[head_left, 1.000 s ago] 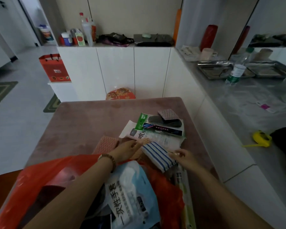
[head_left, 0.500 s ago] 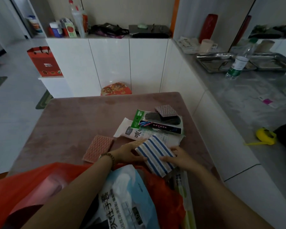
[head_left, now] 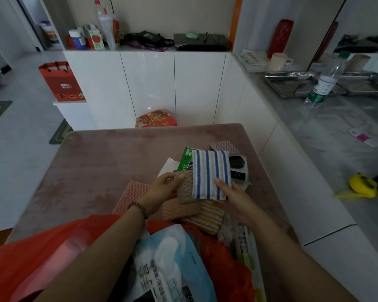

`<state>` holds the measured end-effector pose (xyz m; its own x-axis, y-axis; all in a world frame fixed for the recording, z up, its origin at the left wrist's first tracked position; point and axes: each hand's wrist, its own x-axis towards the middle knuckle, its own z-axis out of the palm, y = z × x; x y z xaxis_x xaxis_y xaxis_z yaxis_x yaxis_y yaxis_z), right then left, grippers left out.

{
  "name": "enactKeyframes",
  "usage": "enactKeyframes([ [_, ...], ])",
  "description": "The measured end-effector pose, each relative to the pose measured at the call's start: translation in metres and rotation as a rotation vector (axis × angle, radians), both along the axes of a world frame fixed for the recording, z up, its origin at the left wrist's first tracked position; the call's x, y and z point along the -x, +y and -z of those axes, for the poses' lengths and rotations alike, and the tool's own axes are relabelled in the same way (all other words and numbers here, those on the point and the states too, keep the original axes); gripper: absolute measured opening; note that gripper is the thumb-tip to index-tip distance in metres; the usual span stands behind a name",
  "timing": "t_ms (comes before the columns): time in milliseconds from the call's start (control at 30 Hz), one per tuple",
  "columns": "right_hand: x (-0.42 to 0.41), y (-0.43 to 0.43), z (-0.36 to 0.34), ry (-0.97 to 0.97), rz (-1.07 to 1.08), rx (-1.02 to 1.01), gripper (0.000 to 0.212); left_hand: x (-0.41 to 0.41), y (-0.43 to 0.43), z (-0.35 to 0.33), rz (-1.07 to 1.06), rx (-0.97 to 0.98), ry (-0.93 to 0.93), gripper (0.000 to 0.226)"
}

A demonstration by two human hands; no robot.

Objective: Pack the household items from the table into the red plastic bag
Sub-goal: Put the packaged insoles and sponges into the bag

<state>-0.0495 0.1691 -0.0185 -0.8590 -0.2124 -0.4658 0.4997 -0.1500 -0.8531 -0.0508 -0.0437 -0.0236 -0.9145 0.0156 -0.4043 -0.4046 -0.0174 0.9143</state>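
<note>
The red plastic bag runs off the bottom and left edges, its mouth covered by both forearms and a blue-white packet whose print is cut by the lower edge. The blue-striped cloth hides most of the green packet and part of a black item. Bottle labels on the far counter are too small to read.
</note>
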Motion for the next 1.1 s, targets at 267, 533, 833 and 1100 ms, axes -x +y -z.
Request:
enactKeyframes([
  [267, 0.003, -0.030, 0.017, -0.078, -0.082, -0.225, 0.070, -0.004, -0.065, 0.001, 0.076, 0.836, -0.096, 0.044],
  [533, 0.005, -0.066, 0.015, 0.011, -0.106, -0.423, 0.063, -0.004, -0.096, 0.079, -0.037, 0.995, -0.541, 0.088],
  [833, 0.009, -0.047, 0.007, -0.079, 0.055, -0.107, 0.058, -0.012, -0.071, 0.013, -0.221, 0.651, -0.148, 0.041],
  [1100, 0.024, -0.058, -0.024, -0.011, 0.206, 0.209, 0.060, 0.002, -0.022, -0.048, -0.088, -0.338, -0.049, 0.060],
])
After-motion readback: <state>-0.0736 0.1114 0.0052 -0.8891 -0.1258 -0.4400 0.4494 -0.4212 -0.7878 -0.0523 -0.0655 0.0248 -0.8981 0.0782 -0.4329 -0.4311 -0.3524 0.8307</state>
